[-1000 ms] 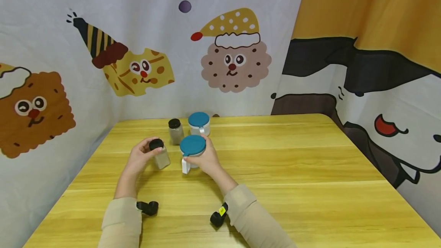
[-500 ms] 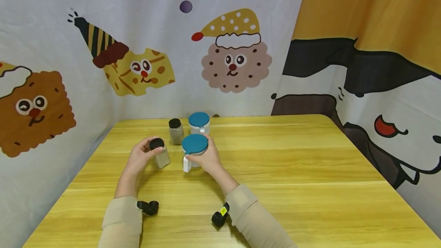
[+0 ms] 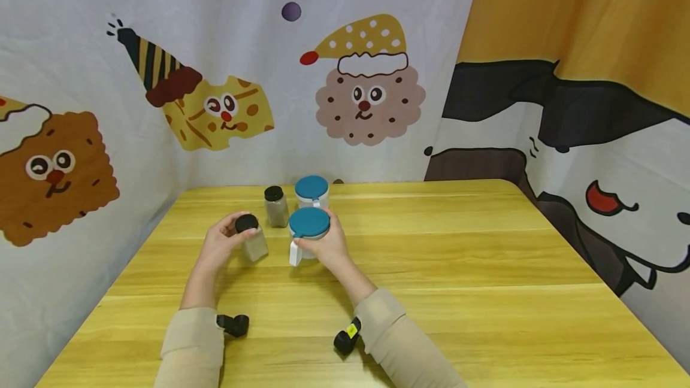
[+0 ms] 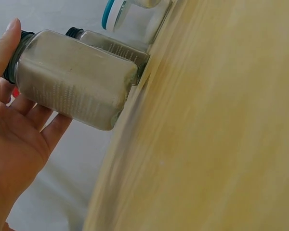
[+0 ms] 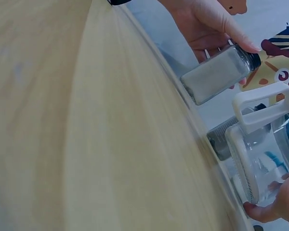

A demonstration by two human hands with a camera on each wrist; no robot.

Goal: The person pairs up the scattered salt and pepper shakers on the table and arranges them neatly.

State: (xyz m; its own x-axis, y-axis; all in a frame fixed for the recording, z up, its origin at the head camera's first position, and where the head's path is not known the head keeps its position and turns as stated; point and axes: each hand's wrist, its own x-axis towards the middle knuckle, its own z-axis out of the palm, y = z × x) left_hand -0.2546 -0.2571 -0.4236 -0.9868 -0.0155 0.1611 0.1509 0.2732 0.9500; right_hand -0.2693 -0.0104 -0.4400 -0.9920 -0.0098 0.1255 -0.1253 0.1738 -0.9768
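My left hand [image 3: 218, 247] grips a square glass jar [image 3: 256, 246] with pale contents near its black lid, the jar slightly tilted. In the left wrist view the thumb and fingers of the left hand [image 4: 19, 125] lie around the neck of that jar [image 4: 74, 79]. My right hand [image 3: 333, 246] holds a clear container by its sides, under a blue lid [image 3: 309, 222]; its white handle [image 3: 295, 253] points toward me. The right wrist view shows the container's white handle [image 5: 262, 108] and the right hand [image 5: 279, 204] at its side.
A second black-lidded jar [image 3: 277, 209] stands behind the held jar. Beside it, at the back of the wooden table [image 3: 458, 256], is another blue-lidded container [image 3: 312, 189]. A printed curtain [image 3: 242, 11] hangs beyond the table's back edge.
My right hand has moved the blue-lidded container a little to the right and away from me. The left hand and its jar have barely shifted.
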